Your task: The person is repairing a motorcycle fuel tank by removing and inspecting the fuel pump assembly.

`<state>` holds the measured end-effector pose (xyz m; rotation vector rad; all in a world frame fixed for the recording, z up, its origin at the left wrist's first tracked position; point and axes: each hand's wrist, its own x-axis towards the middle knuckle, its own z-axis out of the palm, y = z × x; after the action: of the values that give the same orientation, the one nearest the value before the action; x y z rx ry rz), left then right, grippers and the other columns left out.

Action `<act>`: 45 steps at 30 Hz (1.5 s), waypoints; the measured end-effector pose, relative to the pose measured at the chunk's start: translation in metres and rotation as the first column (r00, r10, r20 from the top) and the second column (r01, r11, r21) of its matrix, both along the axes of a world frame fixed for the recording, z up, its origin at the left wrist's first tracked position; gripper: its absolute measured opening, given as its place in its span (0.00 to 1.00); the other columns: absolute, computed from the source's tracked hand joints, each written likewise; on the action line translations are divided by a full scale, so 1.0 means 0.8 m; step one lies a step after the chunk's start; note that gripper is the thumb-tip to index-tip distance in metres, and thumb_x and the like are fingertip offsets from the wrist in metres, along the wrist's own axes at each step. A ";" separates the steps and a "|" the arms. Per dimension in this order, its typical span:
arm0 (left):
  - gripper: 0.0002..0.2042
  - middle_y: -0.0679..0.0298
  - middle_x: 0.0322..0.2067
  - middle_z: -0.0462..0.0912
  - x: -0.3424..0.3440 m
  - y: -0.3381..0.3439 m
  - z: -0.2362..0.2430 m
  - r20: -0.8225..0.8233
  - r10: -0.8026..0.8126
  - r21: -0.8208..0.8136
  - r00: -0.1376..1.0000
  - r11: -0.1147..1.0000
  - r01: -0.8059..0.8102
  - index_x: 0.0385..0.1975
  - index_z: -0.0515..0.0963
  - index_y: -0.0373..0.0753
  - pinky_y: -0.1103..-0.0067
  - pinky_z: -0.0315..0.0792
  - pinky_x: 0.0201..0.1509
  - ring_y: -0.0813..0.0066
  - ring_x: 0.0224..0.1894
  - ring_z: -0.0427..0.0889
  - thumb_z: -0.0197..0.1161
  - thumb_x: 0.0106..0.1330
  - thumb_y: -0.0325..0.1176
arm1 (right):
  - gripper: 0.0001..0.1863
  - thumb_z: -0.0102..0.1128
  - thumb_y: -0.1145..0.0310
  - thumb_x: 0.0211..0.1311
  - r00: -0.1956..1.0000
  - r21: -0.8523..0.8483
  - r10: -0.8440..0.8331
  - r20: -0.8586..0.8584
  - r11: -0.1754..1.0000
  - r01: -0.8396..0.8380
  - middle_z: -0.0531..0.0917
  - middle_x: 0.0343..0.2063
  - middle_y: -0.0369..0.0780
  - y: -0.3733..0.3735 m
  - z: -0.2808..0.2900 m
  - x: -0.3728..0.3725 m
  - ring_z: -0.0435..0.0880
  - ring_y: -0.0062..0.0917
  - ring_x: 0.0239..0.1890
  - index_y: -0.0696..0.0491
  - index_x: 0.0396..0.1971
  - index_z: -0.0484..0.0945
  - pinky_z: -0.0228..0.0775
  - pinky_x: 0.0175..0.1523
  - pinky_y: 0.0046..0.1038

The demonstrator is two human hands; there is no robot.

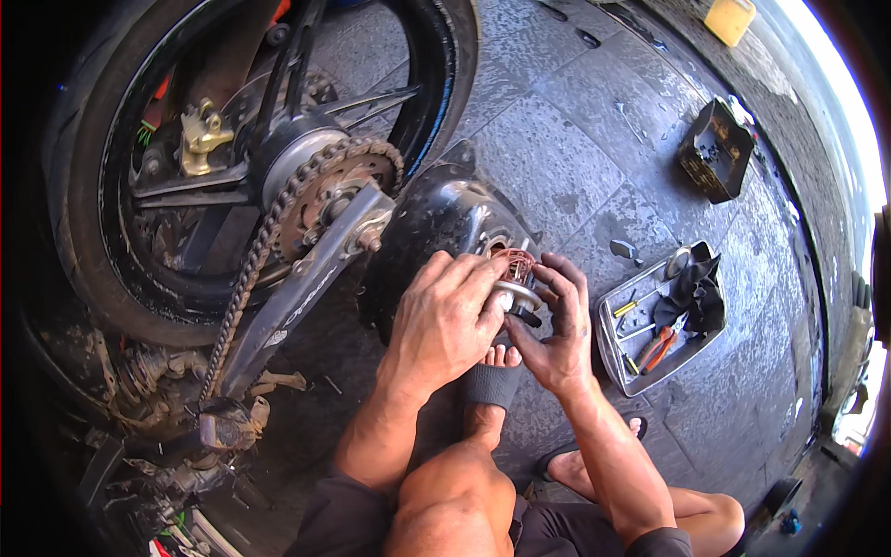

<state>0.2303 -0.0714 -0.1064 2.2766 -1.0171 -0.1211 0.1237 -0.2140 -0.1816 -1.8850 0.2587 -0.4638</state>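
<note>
My left hand is closed on the near-left side of a round metal fitting with thin reddish wires, probably a small assembly, at the opening of a black metal tank. My right hand curls round the fitting's right side, thumb below and fingers above. The tank lies on the floor beside my bare foot. Exactly what is under my fingertips is partly hidden.
A motorcycle rear wheel with chain and swingarm fills the left. At right sit a tray of screwdrivers, pliers and dark cloth, a black container and a yellow jerrycan. My legs are below.
</note>
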 end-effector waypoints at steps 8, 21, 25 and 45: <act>0.09 0.54 0.40 0.86 -0.005 0.014 -0.017 -0.021 0.060 -0.189 0.998 0.980 -0.063 0.42 0.83 0.32 0.67 0.78 0.45 0.54 0.40 0.83 0.65 0.61 0.22 | 0.41 0.78 0.73 0.50 0.985 -0.018 -0.053 -0.162 0.999 0.050 0.74 0.62 0.52 0.011 -0.007 -0.008 0.79 0.44 0.62 0.58 0.66 0.68 0.78 0.62 0.38; 0.08 0.57 0.39 0.87 -0.018 0.015 -0.026 0.003 0.154 -0.202 0.988 0.968 -0.150 0.40 0.84 0.34 0.69 0.76 0.46 0.59 0.40 0.82 0.68 0.61 0.24 | 0.50 0.77 0.75 0.47 0.983 -0.081 0.177 0.038 0.982 -0.173 0.70 0.65 0.54 -0.028 -0.001 0.009 0.73 0.52 0.66 0.58 0.72 0.60 0.71 0.68 0.43; 0.10 0.60 0.38 0.88 -0.028 -0.005 -0.017 0.098 0.082 -0.042 0.992 0.996 -0.078 0.39 0.86 0.36 0.69 0.74 0.50 0.61 0.41 0.80 0.73 0.56 0.25 | 0.54 0.81 0.74 0.45 0.989 0.000 0.131 0.067 0.991 -0.132 0.71 0.64 0.56 -0.021 -0.013 0.003 0.75 0.49 0.64 0.60 0.73 0.58 0.71 0.67 0.44; 0.06 0.63 0.33 0.87 -0.021 0.011 -0.032 0.073 0.092 -0.217 0.993 0.973 -0.074 0.33 0.85 0.38 0.69 0.75 0.44 0.62 0.37 0.82 0.72 0.56 0.23 | 0.45 0.78 0.64 0.59 0.953 0.836 -0.109 -0.283 0.458 0.301 0.83 0.42 0.40 0.037 0.000 0.009 0.84 0.24 0.46 0.66 0.68 0.59 0.77 0.53 0.25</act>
<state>0.2136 -0.0629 -0.1320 2.1368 -0.9275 0.1143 0.1307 -0.1846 -0.1818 -0.8469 0.7215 -0.2169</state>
